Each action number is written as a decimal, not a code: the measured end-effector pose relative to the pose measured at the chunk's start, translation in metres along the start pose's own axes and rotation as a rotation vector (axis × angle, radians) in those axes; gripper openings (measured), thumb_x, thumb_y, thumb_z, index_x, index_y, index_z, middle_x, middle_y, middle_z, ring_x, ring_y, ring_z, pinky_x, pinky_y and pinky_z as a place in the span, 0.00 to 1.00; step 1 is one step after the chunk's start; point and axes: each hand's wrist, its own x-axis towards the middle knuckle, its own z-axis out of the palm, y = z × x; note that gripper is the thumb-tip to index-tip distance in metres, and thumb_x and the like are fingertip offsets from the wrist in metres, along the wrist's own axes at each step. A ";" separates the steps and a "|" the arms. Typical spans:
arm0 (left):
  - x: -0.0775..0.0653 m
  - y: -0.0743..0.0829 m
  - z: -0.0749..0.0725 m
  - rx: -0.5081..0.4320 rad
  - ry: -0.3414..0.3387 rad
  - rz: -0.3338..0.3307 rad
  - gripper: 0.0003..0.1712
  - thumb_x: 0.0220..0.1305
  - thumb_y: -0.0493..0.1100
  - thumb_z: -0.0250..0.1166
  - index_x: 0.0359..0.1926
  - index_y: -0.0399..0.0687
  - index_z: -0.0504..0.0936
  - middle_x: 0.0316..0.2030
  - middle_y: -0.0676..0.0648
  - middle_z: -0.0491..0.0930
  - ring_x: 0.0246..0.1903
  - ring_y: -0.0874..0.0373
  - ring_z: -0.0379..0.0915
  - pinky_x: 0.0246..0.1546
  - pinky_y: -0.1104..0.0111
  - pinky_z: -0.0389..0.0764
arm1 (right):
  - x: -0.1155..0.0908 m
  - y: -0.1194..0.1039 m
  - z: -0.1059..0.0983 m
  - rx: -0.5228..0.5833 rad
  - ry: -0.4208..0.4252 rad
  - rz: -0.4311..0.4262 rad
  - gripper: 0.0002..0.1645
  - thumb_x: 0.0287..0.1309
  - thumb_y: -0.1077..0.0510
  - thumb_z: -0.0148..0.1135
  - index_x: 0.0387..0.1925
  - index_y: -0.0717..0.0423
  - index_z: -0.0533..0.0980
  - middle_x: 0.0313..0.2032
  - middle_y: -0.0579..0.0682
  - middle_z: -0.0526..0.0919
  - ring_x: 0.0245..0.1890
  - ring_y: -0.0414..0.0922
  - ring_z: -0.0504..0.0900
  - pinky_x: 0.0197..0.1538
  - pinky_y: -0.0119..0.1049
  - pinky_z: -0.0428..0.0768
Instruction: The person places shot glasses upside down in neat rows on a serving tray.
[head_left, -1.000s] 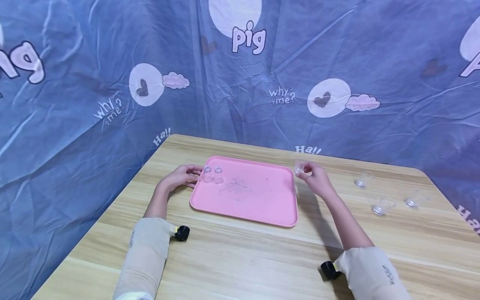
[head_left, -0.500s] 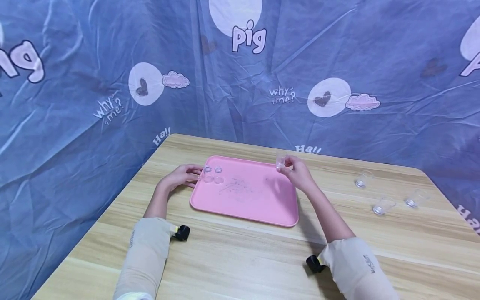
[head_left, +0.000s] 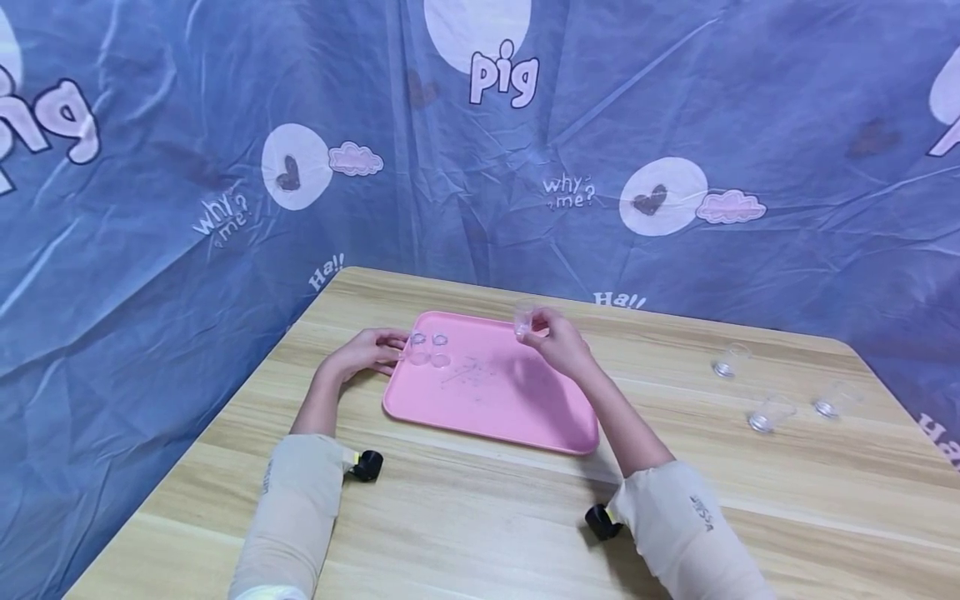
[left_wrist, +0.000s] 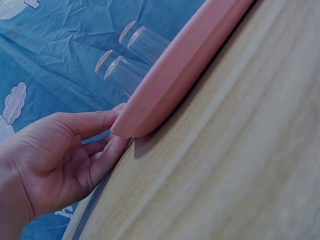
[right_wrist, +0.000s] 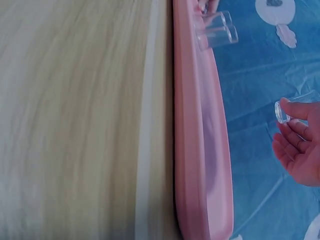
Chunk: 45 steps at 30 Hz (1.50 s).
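A pink tray (head_left: pixel 495 417) lies on the wooden table. At its left edge my left hand (head_left: pixel 363 353) pinches the rim, with the thumb on top and fingers underneath, as the left wrist view shows. Small clear glasses (head_left: pixel 440 359) stand grouped in the tray's far left corner, close to that hand; their exact number is hard to tell. Above the tray's far right part, my right hand (head_left: pixel 558 343) holds another small clear glass (head_left: pixel 522 320) between thumb and fingers. In the right wrist view this glass (right_wrist: pixel 281 112) is clear of the tray, its thick base showing.
Three more clear glasses stand apart on the table's right side: one farther back (head_left: pixel 726 367), one nearer (head_left: pixel 763 421), one at the far right (head_left: pixel 828 407). A blue printed cloth (head_left: pixel 480 192) hangs behind the table (head_left: pixel 465 517).
My right hand has carried its glass leftward, from beside the tray's right edge to over the tray. My left hand stays at the left rim.
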 end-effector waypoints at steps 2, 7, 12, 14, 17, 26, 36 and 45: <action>0.000 0.000 0.000 -0.001 0.000 0.002 0.30 0.62 0.30 0.55 0.64 0.27 0.58 0.51 0.32 0.67 0.38 0.54 0.74 0.41 0.62 0.80 | 0.002 -0.003 0.005 0.010 -0.031 0.002 0.15 0.51 0.65 0.64 0.41 0.68 0.74 0.38 0.60 0.78 0.44 0.53 0.76 0.45 0.42 0.77; -0.001 0.000 0.001 0.003 0.004 0.006 0.29 0.62 0.30 0.55 0.64 0.27 0.58 0.51 0.32 0.67 0.38 0.55 0.74 0.40 0.62 0.80 | 0.006 -0.010 0.017 0.055 -0.081 -0.011 0.15 0.50 0.66 0.65 0.41 0.68 0.75 0.38 0.59 0.80 0.43 0.53 0.77 0.45 0.39 0.78; -0.001 0.001 0.001 0.006 0.007 0.001 0.29 0.62 0.29 0.54 0.64 0.27 0.58 0.51 0.32 0.67 0.38 0.54 0.74 0.40 0.63 0.80 | 0.007 -0.014 0.027 0.087 -0.098 0.038 0.15 0.48 0.67 0.66 0.40 0.67 0.76 0.36 0.58 0.81 0.40 0.51 0.79 0.41 0.36 0.80; -0.001 0.002 0.001 0.006 0.006 -0.003 0.29 0.62 0.29 0.54 0.64 0.28 0.58 0.52 0.32 0.66 0.39 0.54 0.74 0.40 0.63 0.80 | 0.007 -0.015 0.030 0.078 -0.104 0.056 0.15 0.47 0.66 0.67 0.40 0.67 0.77 0.35 0.57 0.81 0.39 0.50 0.79 0.41 0.35 0.80; 0.000 0.001 0.001 0.007 0.003 -0.007 0.30 0.63 0.30 0.54 0.64 0.28 0.58 0.52 0.32 0.66 0.39 0.54 0.74 0.41 0.63 0.80 | 0.007 -0.014 0.033 0.051 -0.114 0.056 0.15 0.46 0.66 0.68 0.39 0.66 0.77 0.33 0.55 0.81 0.37 0.49 0.79 0.40 0.34 0.79; 0.002 -0.001 -0.001 0.004 0.005 -0.007 0.30 0.62 0.29 0.54 0.64 0.28 0.58 0.52 0.32 0.66 0.40 0.53 0.74 0.41 0.63 0.80 | 0.006 -0.011 0.032 -0.029 -0.106 -0.022 0.12 0.45 0.67 0.69 0.36 0.64 0.79 0.29 0.51 0.81 0.30 0.45 0.77 0.32 0.32 0.76; 0.000 -0.001 0.000 0.001 0.009 -0.002 0.30 0.62 0.29 0.54 0.64 0.27 0.58 0.52 0.32 0.66 0.39 0.54 0.74 0.40 0.62 0.80 | 0.007 -0.015 0.033 -0.095 -0.081 -0.076 0.12 0.48 0.64 0.68 0.37 0.62 0.80 0.36 0.53 0.80 0.33 0.47 0.75 0.35 0.36 0.76; 0.000 0.001 0.000 -0.003 0.008 -0.007 0.30 0.62 0.29 0.54 0.64 0.28 0.58 0.52 0.32 0.66 0.39 0.54 0.74 0.40 0.62 0.80 | 0.012 -0.021 0.045 -0.055 -0.077 -0.141 0.13 0.48 0.66 0.67 0.39 0.64 0.80 0.35 0.55 0.82 0.32 0.48 0.77 0.37 0.36 0.77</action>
